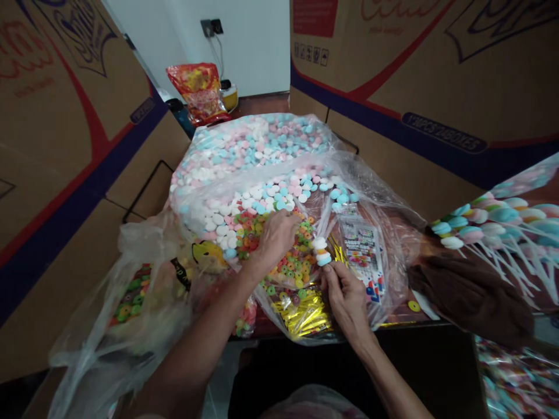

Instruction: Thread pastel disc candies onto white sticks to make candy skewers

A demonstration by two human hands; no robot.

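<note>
My right hand (347,294) pinches a candy skewer (322,251) at its lower end. White and pale blue button-shaped candies are stacked on it with an orange piece between them. My left hand (279,235) is over the pile of ring gummies (294,262), its fingers bent downward at the edge of the button candies (271,195). Its fingertips are hidden, so I cannot see whether they hold anything. Gold twist ties (303,314) lie in front of the ring gummies. Printed packets (362,250) and thin white sticks (324,218) lie near my right hand.
Large cardboard boxes (393,87) stand on both sides. Finished-looking candy skewers (502,224) lie at the right, beside a brown cloth (471,297). A red candy bag (198,93) stands at the back. Clear plastic (131,355) hangs over the left front edge.
</note>
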